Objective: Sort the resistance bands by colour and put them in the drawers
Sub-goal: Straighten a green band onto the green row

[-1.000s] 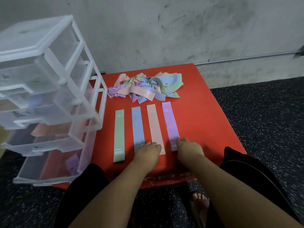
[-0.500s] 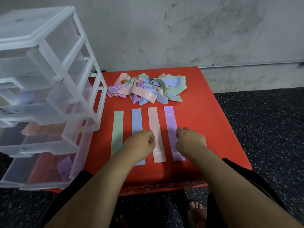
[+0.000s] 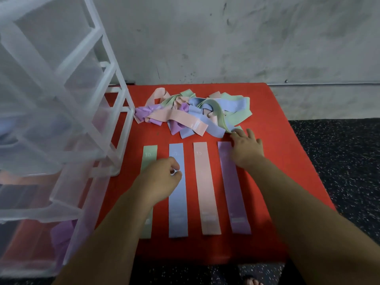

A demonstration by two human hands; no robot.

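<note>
A green band (image 3: 148, 155), a blue band (image 3: 177, 202), a pink band (image 3: 205, 188) and a purple band (image 3: 234, 194) lie flat side by side on the red box (image 3: 287, 161). Behind them sits a tangled pile of bands (image 3: 191, 114) in the same colours. My right hand (image 3: 245, 148) reaches forward with fingers spread, its fingertips touching the pile's near right edge. My left hand (image 3: 162, 177) hovers over the green and blue bands with fingers loosely curled, holding nothing. The clear plastic drawer unit (image 3: 61, 124) stands at the left; a purple band (image 3: 61, 233) shows in its bottom drawer.
A grey concrete wall (image 3: 226, 38) rises behind the box. Black speckled flooring (image 3: 339, 161) lies to the right and in front. My toes (image 3: 251, 281) show at the bottom edge.
My right hand moved forward from the near end of the purple band to the pile's edge and opened. My left hand moved forward a little. The camera came closer.
</note>
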